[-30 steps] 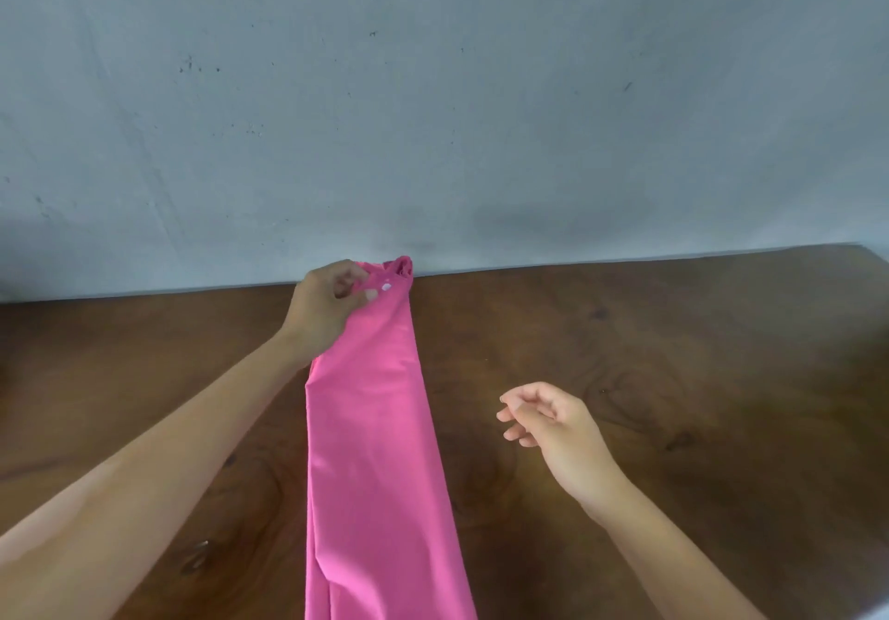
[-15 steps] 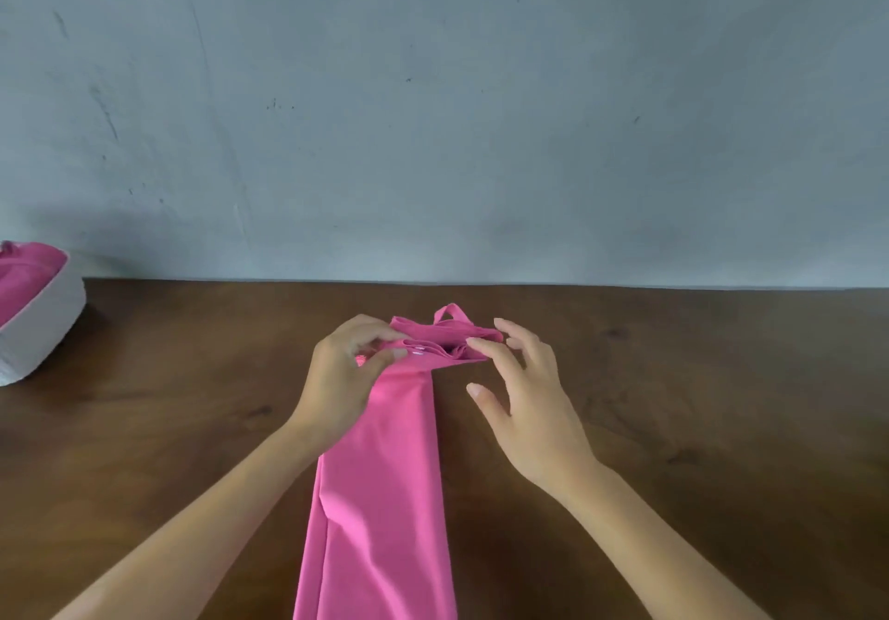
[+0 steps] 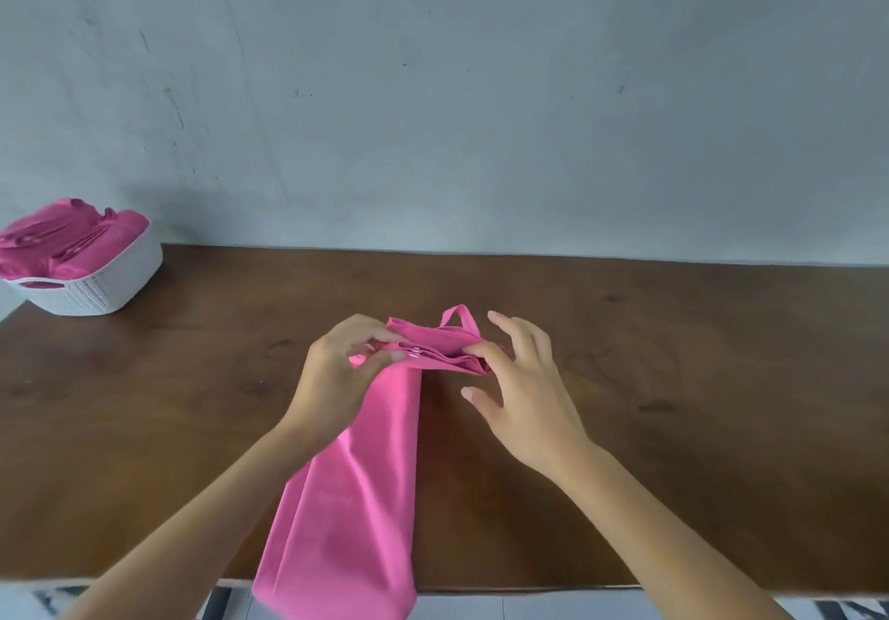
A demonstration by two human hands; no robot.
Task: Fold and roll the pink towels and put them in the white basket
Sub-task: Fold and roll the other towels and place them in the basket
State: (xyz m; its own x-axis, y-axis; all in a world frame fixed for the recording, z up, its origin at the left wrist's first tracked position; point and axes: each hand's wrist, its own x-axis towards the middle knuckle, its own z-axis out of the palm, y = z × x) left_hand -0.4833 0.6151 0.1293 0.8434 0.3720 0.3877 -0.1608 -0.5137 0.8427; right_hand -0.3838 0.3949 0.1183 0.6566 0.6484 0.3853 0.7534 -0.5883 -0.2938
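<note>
A pink towel [image 3: 356, 499], folded into a long narrow strip, lies on the brown wooden table [image 3: 673, 379] and hangs over its near edge. Its far end is turned over into a small bunched fold with a little loop sticking up. My left hand [image 3: 336, 379] pinches the left side of that fold between thumb and fingers. My right hand [image 3: 519, 388] pinches the right side with thumb and forefinger, its other fingers spread. The white basket [image 3: 96, 287] stands at the far left of the table with several pink towels [image 3: 72, 239] in it.
A grey wall rises directly behind the table. The table's near edge runs across the bottom of the view, with patterned floor below it.
My right hand came in from the right and took hold of the towel's far end. Both hands have turned that end over. The view has shifted, bringing the basket into sight.
</note>
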